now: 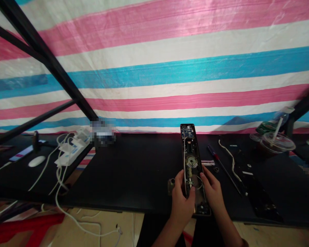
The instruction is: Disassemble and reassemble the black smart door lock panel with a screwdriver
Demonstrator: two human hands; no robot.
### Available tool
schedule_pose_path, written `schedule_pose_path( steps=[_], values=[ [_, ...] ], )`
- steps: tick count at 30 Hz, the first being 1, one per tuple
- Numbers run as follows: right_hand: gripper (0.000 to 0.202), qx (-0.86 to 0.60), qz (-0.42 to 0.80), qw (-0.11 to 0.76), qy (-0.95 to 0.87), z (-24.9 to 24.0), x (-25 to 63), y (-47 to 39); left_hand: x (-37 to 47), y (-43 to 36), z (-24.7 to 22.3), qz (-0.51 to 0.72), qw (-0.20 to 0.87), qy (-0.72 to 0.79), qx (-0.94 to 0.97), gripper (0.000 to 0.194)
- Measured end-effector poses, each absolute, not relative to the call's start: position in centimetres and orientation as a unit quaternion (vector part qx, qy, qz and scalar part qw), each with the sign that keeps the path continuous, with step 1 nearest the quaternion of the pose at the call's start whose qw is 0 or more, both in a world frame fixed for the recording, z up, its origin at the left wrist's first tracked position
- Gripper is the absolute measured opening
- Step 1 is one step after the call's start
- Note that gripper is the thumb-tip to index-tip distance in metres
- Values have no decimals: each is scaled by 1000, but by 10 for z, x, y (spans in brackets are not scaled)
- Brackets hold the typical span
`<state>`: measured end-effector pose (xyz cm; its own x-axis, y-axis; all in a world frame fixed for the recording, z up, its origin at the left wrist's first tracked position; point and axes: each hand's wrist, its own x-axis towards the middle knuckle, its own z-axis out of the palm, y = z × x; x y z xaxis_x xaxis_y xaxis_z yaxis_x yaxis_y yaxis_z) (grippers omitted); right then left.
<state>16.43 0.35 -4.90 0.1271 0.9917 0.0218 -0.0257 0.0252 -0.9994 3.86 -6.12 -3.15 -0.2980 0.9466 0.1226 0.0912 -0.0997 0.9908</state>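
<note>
A long, narrow, opened electronic device (192, 161) is held tilted up over the black table, its inside facing me. A circuit board (187, 131) sits at its far end, a round part lies mid-length, and thin wires run along it. My left hand (183, 202) grips the left edge, thumb over the inside. My right hand (213, 190) clasps the right edge, thumb on the rim. A small clear-looking part (171, 187) lies left of the device. To the right lie a long screwdriver (225, 169), a white cable (231, 159) and a glossy black panel (264, 199).
A lidded plastic cup with a straw (277, 142) stands at the right of the black table (131, 171). At left are a white power strip (70, 154) with tangled cables, a white mouse (36, 161) and a phone (22, 153). Striped sheeting (170, 79) hangs behind.
</note>
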Motion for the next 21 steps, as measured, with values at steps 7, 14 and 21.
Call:
schedule_pose_path(
  steps=[7,14,21],
  values=[
    [58,-516,520,543,-410,-42,170,3,38,-65,-33,608,444,518,407,54],
    [58,-504,522,542,-424,-36,172,2,32,-67,-27,652,489,471,336,44],
    [57,-502,515,542,-434,-44,176,1,29,-67,-17,662,501,445,336,44]
  ],
)
